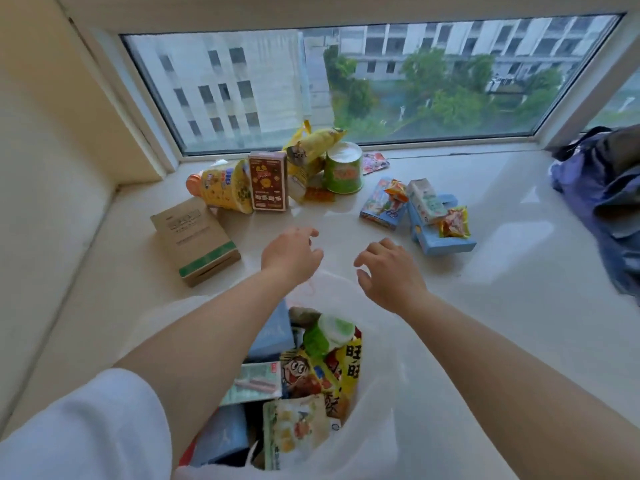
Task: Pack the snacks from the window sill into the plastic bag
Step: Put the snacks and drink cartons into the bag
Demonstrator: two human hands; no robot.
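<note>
L hand (292, 252) & R hand (389, 268) over sill (502, 271), fingers loosely curled, both empty. Bag (374, 410) below w/ snacks; green cup (343, 168) near window.

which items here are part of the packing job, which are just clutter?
Job:
- plastic bag, partly filled
- green cup
- brown box
- yellow noodle cup
- blue boxes
- left hand and right hand, both empty

Clutter:
- blue clothing at the sill's right end
- kraft cardboard box, unclear if snack
</note>
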